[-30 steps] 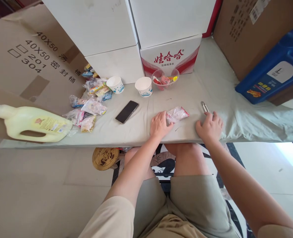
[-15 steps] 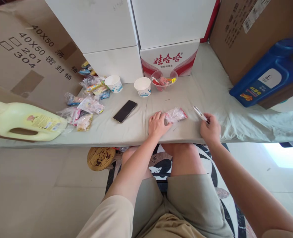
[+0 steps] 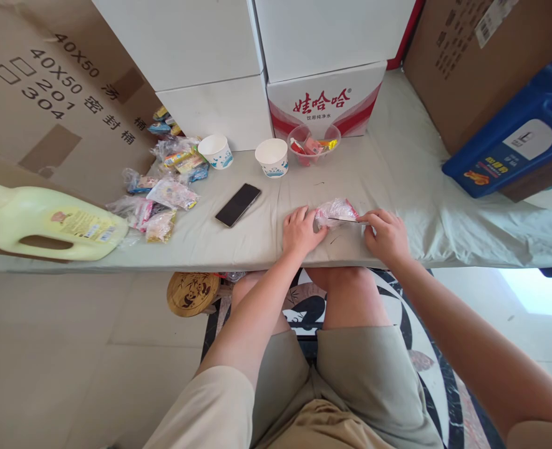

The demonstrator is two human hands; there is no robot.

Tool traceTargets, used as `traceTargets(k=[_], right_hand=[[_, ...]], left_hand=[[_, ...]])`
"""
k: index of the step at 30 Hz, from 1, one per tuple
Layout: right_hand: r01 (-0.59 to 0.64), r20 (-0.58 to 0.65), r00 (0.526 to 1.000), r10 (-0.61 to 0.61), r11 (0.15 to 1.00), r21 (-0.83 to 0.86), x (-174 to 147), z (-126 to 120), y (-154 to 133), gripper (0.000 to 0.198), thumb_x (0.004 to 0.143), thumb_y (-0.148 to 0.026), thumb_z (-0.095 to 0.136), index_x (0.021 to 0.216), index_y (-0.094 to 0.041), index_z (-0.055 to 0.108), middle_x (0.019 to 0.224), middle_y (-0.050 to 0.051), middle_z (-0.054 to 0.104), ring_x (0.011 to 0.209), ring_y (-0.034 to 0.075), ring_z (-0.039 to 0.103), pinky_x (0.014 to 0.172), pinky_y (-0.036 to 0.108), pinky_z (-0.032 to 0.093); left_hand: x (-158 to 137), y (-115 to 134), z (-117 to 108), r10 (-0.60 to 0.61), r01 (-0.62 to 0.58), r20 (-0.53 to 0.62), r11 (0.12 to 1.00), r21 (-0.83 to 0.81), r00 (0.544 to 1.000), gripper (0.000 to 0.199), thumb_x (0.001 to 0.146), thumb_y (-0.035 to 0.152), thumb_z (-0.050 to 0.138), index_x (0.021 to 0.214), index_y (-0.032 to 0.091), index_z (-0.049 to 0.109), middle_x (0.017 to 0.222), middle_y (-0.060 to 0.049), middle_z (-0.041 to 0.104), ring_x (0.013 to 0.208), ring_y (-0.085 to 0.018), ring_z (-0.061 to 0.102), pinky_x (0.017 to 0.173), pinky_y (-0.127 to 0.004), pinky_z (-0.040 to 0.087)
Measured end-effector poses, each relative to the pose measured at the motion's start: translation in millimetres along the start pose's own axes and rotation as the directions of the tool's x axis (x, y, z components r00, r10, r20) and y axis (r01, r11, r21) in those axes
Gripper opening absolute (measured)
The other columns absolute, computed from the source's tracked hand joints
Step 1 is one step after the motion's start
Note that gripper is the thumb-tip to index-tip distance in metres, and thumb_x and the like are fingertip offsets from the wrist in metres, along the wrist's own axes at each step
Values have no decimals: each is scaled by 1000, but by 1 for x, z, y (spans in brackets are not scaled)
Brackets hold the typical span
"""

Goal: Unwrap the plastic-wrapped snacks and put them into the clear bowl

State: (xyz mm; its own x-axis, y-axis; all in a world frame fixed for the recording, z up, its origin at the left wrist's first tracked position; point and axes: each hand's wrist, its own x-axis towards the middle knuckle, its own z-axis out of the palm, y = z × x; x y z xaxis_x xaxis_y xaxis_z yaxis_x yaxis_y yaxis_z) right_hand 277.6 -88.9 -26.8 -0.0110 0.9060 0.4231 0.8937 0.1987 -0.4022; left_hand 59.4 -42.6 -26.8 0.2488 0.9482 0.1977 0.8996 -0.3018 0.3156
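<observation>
A crinkled clear plastic packet with pink-red edges (image 3: 335, 211) lies on the cloth before me. My left hand (image 3: 304, 232) rests on the cloth and holds the packet's left end with thumb and fingers. In my right hand (image 3: 387, 237) is a slim utility knife (image 3: 345, 219), its handle mostly covered by the fingers. The thin blade points left and lies across the near side of the packet. Whether it has cut through the plastic I cannot tell.
Behind are two paper cups (image 3: 272, 159) and a clear bowl (image 3: 335, 138) of wrapped pieces. A phone (image 3: 238, 205) and a heap of packets (image 3: 173, 192) lie left. A yellow jug (image 3: 55, 224) and blue bottle (image 3: 509, 134) flank the cloth; cartons (image 3: 327, 103) stand behind.
My right hand has moved left with the utility knife, bringing the blade from beside the packet onto it. My left hand stays at the packet's left end. The view has shifted slightly.
</observation>
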Motion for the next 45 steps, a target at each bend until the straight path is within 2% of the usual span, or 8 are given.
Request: traceTargets(k=[9,17,25,30,34,38,42,45], right_hand=[[-25,49,998,32,988,-153,-7,-10,34,32,81,-14,45,96,-22,72,101,9,69,94,27,58,78,38,41],[-414,-170,904,393,903,-113,7,-5,47,39,77,-18,48,109,-21,71,112,15,67,109,34,57,94,54,43],[-4,96,995,3,1000,9,20,24,-6,47,93,-29,46,136,-17,58,149,16,54,132,32,54,108,50,43],[11,161,987,-6,1000,-27,18,23,-15,48,92,-27,47,138,-16,56,135,16,65,129,34,56,104,50,43],[5,149,989,0,999,-35,20,23,-16,45,91,-25,47,134,-17,58,131,14,67,127,33,57,104,47,42],[20,133,991,-19,1000,-10,21,24,-16,43,88,-25,49,129,-19,59,129,13,68,129,32,55,106,46,39],[1,135,991,-2,1000,8,20,21,-15,34,84,-22,50,116,-18,60,132,14,67,127,32,56,103,45,41],[38,140,989,-41,999,28,19,18,-13,29,79,-18,49,105,-19,60,145,15,58,133,32,52,101,44,41]], left_hand=[[-1,0,1,15,-15,-18,1000,-5,1000,45,88,45,64,127,24,66,144,-10,61,136,-27,53,115,-44,41],[1,-1,3,21,-21,-28,1000,4,999,43,89,43,62,128,23,66,142,-10,62,134,-27,55,113,-45,42],[-1,0,-3,39,-39,-1,998,-54,999,54,88,35,65,141,27,55,144,-8,60,136,-26,53,117,-45,40],[-1,-6,-6,204,-200,-11,946,-255,979,33,88,17,57,118,25,68,139,-6,63,131,-21,57,113,-37,45],[3,-20,-1,-147,61,-114,833,-549,982,14,84,14,52,82,22,64,90,-4,72,88,-17,68,83,-31,55],[7,-31,-2,-459,204,-218,705,-679,861,16,86,12,41,76,22,50,71,0,57,63,-13,57,64,-26,49],[3,-23,-17,-321,119,-224,776,-619,920,6,80,18,59,83,22,56,93,-4,64,91,-19,64,86,-35,54],[0,-12,-24,-21,-60,-165,882,-468,986,27,71,21,73,97,24,66,125,-7,65,127,-26,56,114,-40,42]])
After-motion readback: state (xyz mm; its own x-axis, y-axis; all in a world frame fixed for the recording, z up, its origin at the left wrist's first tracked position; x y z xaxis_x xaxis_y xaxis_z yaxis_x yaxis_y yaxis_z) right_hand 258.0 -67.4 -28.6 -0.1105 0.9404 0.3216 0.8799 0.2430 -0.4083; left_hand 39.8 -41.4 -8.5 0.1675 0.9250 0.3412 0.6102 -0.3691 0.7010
